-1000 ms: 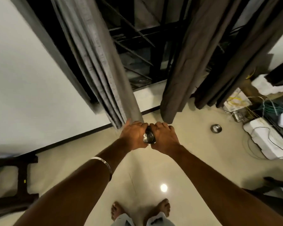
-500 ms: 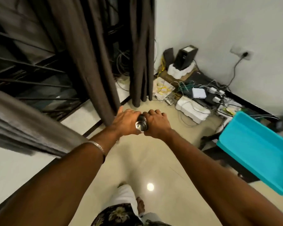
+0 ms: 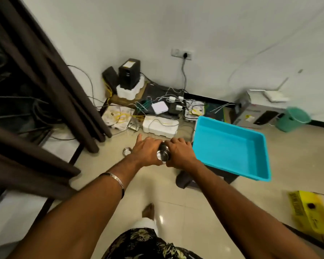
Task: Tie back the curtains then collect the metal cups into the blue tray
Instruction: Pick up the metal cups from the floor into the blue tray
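Presently, a metal cup (image 3: 163, 155) is held between both hands at the centre of the view, its open mouth turned toward the camera. The left hand (image 3: 145, 151) is wrapped round the cup's left side, with the forefinger stretched out toward 12 o'clock; a thin bracelet (image 3: 116, 182) is worn on that forearm. The right hand (image 3: 180, 152) is curled over the cup's right side, fingers bent across the top. The two hands are pressed close together with only the cup between them.

A blue tray (image 3: 232, 146) is seen at 3 o'clock of the hands, just beside the right hand, tilted, and raised on a dark support. A second metal cup (image 3: 127, 151) is found on the tiled floor at 9 o'clock of the left hand, partly hidden by it.

Dark curtains (image 3: 51, 85) are hung at 10 o'clock. A cluster of routers, adapters and cables (image 3: 159, 109) is spread along the wall at 12 o'clock, beneath a wall socket (image 3: 182, 54). A green bin (image 3: 293, 119) is noted at 2 o'clock and a yellow box (image 3: 310, 214) at 4 o'clock. A patterned garment and one foot are visible at 6 o'clock.
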The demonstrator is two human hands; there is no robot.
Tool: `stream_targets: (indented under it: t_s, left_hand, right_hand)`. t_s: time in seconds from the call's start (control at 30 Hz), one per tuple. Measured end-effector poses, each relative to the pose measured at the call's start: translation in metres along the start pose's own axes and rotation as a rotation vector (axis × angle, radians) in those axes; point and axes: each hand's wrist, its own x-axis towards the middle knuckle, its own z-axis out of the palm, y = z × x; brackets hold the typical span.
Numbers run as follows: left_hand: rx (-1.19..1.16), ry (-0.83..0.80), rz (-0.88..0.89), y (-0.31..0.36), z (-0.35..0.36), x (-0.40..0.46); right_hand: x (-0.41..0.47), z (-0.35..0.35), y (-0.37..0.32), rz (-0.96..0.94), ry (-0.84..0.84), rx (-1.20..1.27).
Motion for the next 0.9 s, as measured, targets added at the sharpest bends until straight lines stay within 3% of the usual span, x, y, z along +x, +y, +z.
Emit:
stream_targets:
  t_s: [0.4,0.9]
  left_hand:
    - [-0.055,-0.055,0.209,0.072,0.022,0.143]
    - [-0.28,-0.205,-0.029,0.129,0.087,0.271]
  right_hand:
    - [0.028,-0.002,0.127,0.294,-0.014,0.157]
    - [0.098,0.047,0.261,0.263,-0.092,0.39]
